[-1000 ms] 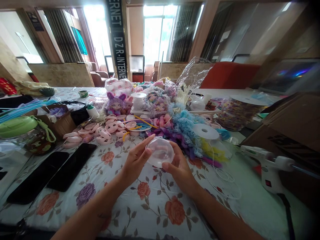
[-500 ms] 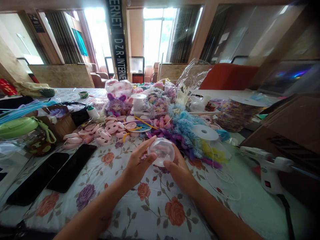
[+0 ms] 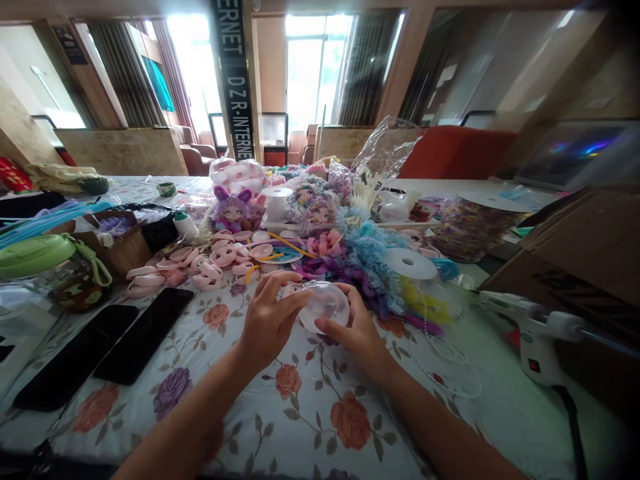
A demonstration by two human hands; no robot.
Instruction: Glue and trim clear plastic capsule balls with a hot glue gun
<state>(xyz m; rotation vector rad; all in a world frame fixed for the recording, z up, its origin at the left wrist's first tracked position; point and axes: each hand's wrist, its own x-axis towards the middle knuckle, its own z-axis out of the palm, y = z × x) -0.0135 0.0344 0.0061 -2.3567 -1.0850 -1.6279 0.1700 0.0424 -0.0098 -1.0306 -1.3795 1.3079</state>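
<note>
A clear, round, hollow plastic ball (image 3: 327,308) is held above the flowered tablecloth (image 3: 240,393) in front of me. My right hand (image 3: 361,330) grips its right side, thumb on the near face and fingers curled behind. My left hand (image 3: 270,319) is at the ball's left edge, its thumb tip overlapping the plastic and its fingers bent above with a gap between. A small pinkish face-like piece shows through that gap; whether I touch it, I cannot tell. Just beyond are pale pink face pieces (image 3: 225,253) and purple fluffy yarn (image 3: 320,268).
Two dark phones (image 3: 145,337) lie to the left, near a green-lidded jar (image 3: 75,273). Blue fluffy yarn (image 3: 373,260), a white spool (image 3: 410,264) and dolls (image 3: 233,210) crowd the far middle. On the right are a white glue gun (image 3: 537,333) and a cardboard box (image 3: 580,240).
My left fingers have loosened and shifted slightly left along the ball, the thumb moving up to its edge. The ball has dipped a little, still in my right hand.
</note>
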